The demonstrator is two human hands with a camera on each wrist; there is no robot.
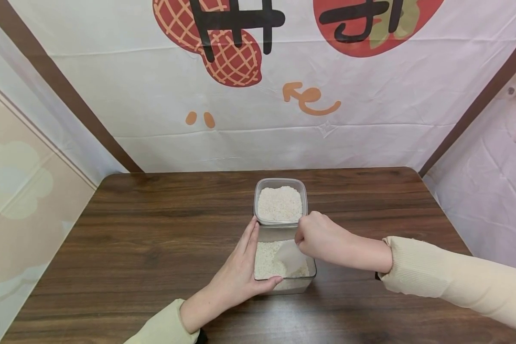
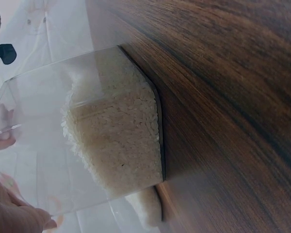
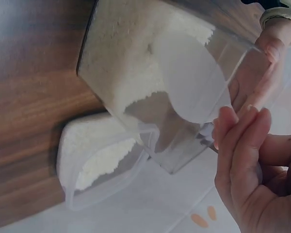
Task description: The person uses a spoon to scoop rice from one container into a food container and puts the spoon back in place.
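Note:
A clear rectangular container [image 1: 298,286] of white rice [image 2: 119,131] stands on the table. The left hand [image 1: 236,271] rests along its left side with straight fingers, the thumb lying over the near rim. Above the container, the right hand [image 1: 322,239] pinches the handle end of a whitish translucent scoop [image 3: 191,80] with curled fingers. The scoop's bowl tilts down into the container, close over the rice. Right behind stands a smaller, frosted plastic tub [image 1: 258,198], heaped with rice.
The dark wood-grain table [image 1: 155,239] extends on both sides of the containers. A white printed cloth [image 1: 262,148] hangs behind its far edge, and more cloth hangs at the left and right.

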